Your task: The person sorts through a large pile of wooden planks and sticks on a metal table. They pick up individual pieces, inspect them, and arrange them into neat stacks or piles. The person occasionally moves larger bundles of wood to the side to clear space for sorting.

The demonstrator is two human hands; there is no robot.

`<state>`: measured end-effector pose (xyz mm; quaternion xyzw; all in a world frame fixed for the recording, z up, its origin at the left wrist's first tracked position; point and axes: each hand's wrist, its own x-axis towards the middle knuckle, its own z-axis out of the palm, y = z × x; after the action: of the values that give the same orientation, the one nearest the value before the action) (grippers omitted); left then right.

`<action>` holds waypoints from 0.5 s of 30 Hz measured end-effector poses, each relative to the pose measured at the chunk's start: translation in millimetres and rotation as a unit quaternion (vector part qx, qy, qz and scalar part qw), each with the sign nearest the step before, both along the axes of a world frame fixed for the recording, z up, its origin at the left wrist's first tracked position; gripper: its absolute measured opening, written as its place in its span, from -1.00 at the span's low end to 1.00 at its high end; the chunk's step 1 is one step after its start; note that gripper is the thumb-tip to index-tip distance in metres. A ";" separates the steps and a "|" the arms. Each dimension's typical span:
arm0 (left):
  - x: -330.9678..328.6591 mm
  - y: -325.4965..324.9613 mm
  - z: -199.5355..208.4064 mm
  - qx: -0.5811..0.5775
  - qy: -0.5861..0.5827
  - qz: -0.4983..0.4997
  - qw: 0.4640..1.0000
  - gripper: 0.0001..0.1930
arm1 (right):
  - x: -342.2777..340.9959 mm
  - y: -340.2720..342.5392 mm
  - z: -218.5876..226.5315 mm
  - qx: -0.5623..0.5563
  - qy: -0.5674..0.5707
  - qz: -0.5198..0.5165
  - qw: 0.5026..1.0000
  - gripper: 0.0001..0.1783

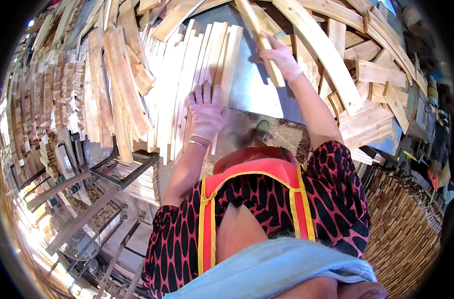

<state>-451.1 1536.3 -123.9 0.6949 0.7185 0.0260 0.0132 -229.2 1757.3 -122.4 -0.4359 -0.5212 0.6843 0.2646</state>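
My left hand [207, 110], in a light glove, lies with fingers stretched out on a row of pale wooden strips [187, 74]. Its fingertips rest on the strips at the row's right side. In my right hand [282, 57], also gloved, is a long wooden strip [257, 32] that slants up and away to the left. The fingers wrap round it near its close end, over the grey metal table top [254, 89]. Just right of this hand, a long wooden board [319, 52] lies across other pieces.
Loose boards [369, 119] are heaped on the right of the table. More boards [122, 79] lie on the left, beside tall stacks of strips [47, 94]. A metal frame [125, 172] stands at the lower left. Stacked wood [401, 224] fills the lower right.
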 end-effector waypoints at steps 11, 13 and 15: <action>-21.7 58.6 -52.6 -0.004 0.010 -0.022 1.000 -0.12 | 11.8 -204.3 3.4 -0.026 -0.334 0.052 0.941 -0.18; -9.9 48.6 -39.0 -0.019 -0.034 -0.049 0.998 -0.06 | -14.3 -229.1 3.4 0.016 -0.254 0.096 0.962 -0.17; 7.3 36.3 -30.3 0.005 -0.001 -0.056 0.998 -0.01 | -25.9 -215.5 6.4 0.103 -0.218 0.287 0.927 -0.17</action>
<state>-443.8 1572.6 -154.2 0.7338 0.6786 0.0294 0.0117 -255.0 1541.8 -116.0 -0.3769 -0.7366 0.5613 -0.0197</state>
